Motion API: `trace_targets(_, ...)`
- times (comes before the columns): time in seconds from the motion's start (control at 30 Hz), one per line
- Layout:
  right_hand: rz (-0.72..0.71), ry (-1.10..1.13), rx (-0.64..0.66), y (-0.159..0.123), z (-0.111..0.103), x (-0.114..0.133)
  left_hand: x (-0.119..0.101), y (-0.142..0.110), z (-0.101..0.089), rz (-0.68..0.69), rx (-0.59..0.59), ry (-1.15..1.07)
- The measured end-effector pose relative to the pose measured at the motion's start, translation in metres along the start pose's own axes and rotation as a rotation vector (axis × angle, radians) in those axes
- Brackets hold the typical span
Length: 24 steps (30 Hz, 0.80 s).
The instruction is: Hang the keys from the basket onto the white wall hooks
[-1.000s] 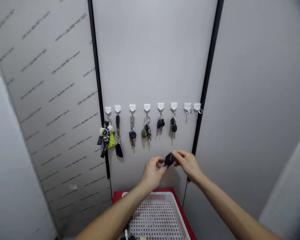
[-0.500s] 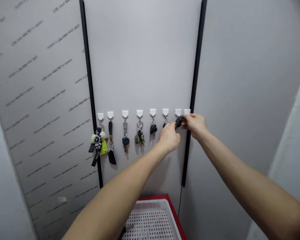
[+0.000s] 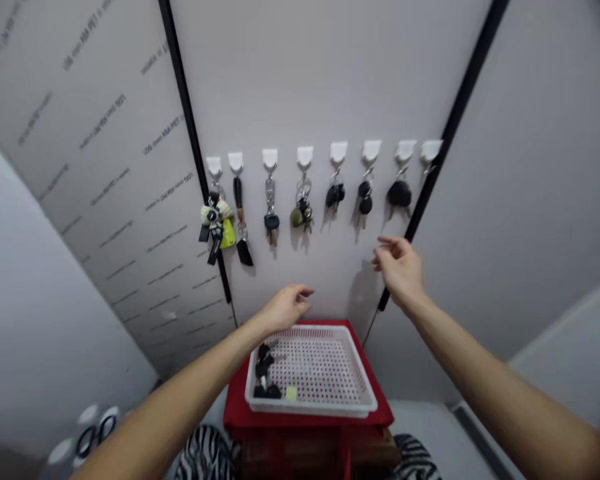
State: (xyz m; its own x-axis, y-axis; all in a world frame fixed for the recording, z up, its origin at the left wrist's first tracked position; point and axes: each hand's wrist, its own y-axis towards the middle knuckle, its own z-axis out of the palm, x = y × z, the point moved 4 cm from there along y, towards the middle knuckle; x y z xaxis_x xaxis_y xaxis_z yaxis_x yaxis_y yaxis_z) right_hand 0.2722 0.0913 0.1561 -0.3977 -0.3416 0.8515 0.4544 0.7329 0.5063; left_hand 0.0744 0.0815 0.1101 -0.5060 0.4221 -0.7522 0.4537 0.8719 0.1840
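Observation:
My left hand (image 3: 286, 308) hovers above the back edge of a white perforated basket (image 3: 365, 390), fingers apart and holding nothing. Below and to the right of the row of keys, my right hand (image 3: 401, 268) is in the air, loosely curled with its fingers apart and nothing in it. Nearest above it hangs a black key bunch (image 3: 399, 193) on a white wall hook (image 3: 406, 149). To its left hang another black key bunch (image 3: 365, 197), more key bunches, a key fob on a black strap (image 3: 238, 193) and a bunch with a green-yellow tag (image 3: 228, 233).
Several black keys (image 3: 264, 363) and a small yellow piece (image 3: 291, 393) lie at the basket's left side. The basket stands on a red stand (image 3: 385, 413). Black strips (image 3: 437, 150) flank the panel. White-capped containers (image 3: 87, 415) and scissor-like handles stand at lower left.
Both hands have come away from the black key bunch, which hangs on the second hook from the right. My left hand moved down and left, and the view tilted down.

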Motion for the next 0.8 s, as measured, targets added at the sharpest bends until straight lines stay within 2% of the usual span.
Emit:
trace_targets(0.07, 0.005, -0.100, 0.294, -0.048, 0.031, -0.025, 0.047, -0.023, 0.000, -0.130, -0.037, -0.059)
trace_targets(0.13, -0.010, -0.198, 0.633, -0.098, 0.067, -0.044, 0.084, -0.042, 0.002, -0.230, -0.110, -0.150)
trace_targets(0.2, -0.109, -0.279, 0.895, -0.140, 0.100, -0.051, 0.108, -0.056, 0.006, -0.289, -0.180, -0.239)
trace_targets(0.27, -0.226, -0.393, 1.030, -0.165, 0.127, -0.052, 0.120, -0.063, 0.010, -0.302, -0.231, -0.289)
trace_targets(0.37, -0.355, -0.594, 1.089, -0.181, 0.153, -0.052, 0.125, -0.066, 0.012, -0.283, -0.281, -0.284)
trace_targets(0.47, -0.451, -0.690, 1.105, -0.185, 0.163, -0.054, 0.124, -0.068, 0.012, -0.259, -0.321, -0.186)
trace_targets(0.6, -0.447, -0.753, 1.096, -0.183, 0.156, -0.063, 0.118, -0.072, 0.016, -0.173, -0.326, 0.064)
trace_targets(0.7, -0.354, -0.774, 1.116, -0.175, 0.144, -0.071, 0.114, -0.075, 0.020, -0.137, -0.315, 0.190)
trace_targets(0.8, -0.258, -0.812, 1.067, -0.164, 0.129, -0.079, 0.110, -0.075, 0.021, -0.129, -0.278, 0.292)
